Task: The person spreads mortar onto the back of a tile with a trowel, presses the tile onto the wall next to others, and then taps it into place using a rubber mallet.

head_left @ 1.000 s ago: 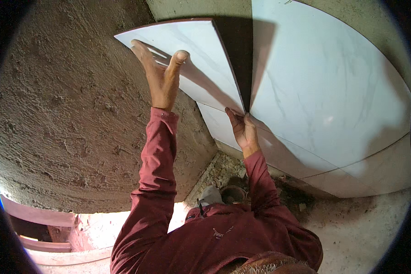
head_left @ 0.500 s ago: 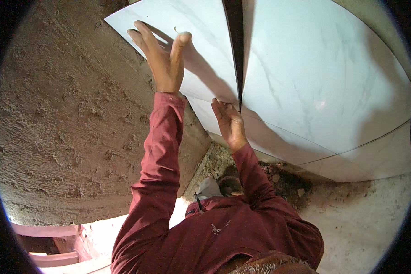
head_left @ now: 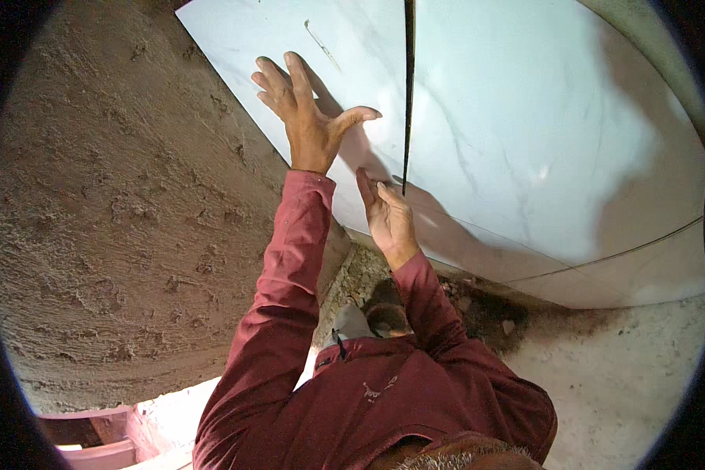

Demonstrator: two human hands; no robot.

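A white, grey-veined tile panel stands against the wall at the upper left. My left hand lies on its face, fingers spread and thumb stretched to the right. Lower down, beside the bottom of a narrow dark gap, my right hand rests against the tile. Its fingers are extended, and it grips nothing. Across the gap is a larger panel of the same veined white tile. A thin mark or sliver shows on the left panel above my left hand.
Rough brown plaster wall fills the left side. White tiles continue along the lower right. Below them lie dark rubble and pale concrete floor. A bright opening is at the lower left.
The dark gap has narrowed, with the left panel now closer to the right one. My left hand has moved down and right, its thumb swinging outward. My right hand has shifted slightly left.
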